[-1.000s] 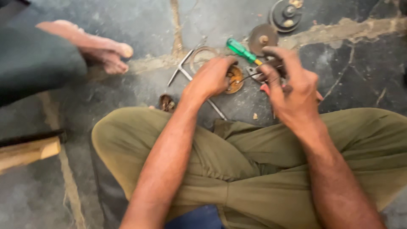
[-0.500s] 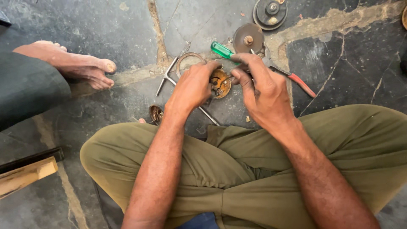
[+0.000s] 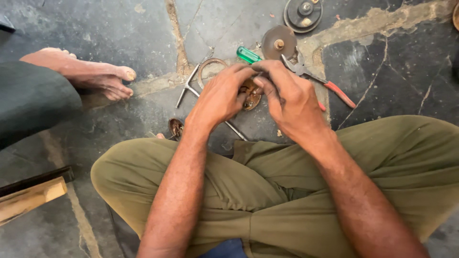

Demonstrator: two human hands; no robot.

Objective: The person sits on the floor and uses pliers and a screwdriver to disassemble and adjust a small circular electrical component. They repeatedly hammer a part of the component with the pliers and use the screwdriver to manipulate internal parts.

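Floor is dark grey cracked stone slabs [image 3: 114, 28] with pale mortar seams; we're seated cross-legged on it in olive-green trousers [image 3: 287, 191].

Both our hands work 1 small round rusty brass-coloured metal part [image 3: 250, 95], held just above the floor in front of our shins. Left hand [image 3: 221, 95] curls around its left side, fingers closed on it. Right hand [image 3: 289, 98] comes in from the right, thumb and fingertips pinched at the part's upper edge; something thin may be in that pinch, we can't tell what. Most of the part is hidden by the fingers.

Just behind the hands: a screwdriver with a green translucent handle [image 3: 248, 54], shaft hidden under our fingers. Right of it, pliers with red grips [image 3: 330, 88] lie on the floor, jaws toward a round dull metal disc with a centre hub [image 3: 278, 43]. Further back, a second, darker round disc assembly [image 3: 302, 13] near the top edge.

Left of the hands: a thin metal ring [image 3: 213, 64] and a Y-shaped steel spanner [image 3: 189, 88] lying flat, 1 arm running under our left wrist. A small rusty cup-shaped piece [image 3: 176, 127] sits beside our left knee.

Far left: another person's bare foot [image 3: 91, 74] and dark trouser leg [image 3: 33, 102]. Bottom left, a pale wooden block [image 3: 28, 200].
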